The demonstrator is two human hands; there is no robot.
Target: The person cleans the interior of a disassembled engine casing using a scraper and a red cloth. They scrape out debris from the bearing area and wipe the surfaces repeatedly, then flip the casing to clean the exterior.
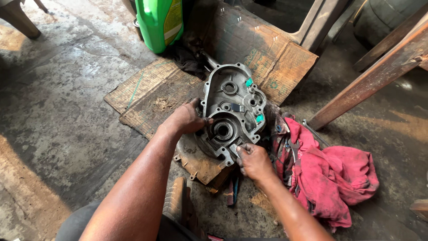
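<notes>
A grey cast-metal engine case half (232,109) lies open side up on oily cardboard (156,91) on the concrete floor. It has a round bearing bore near its lower end and two small teal tabs on its right rim. My left hand (187,118) grips the case's left edge, fingers reaching in toward the bore. At the case's lower rim my right hand (254,160) pinches a small flat metal piece (233,149) against the edge.
A green plastic jug (159,22) stands at the back. A red rag (330,174) with a spanner (294,151) on it lies to the right. Slanted wooden beams (379,73) cross the upper right. My sandalled foot (176,201) rests near the case.
</notes>
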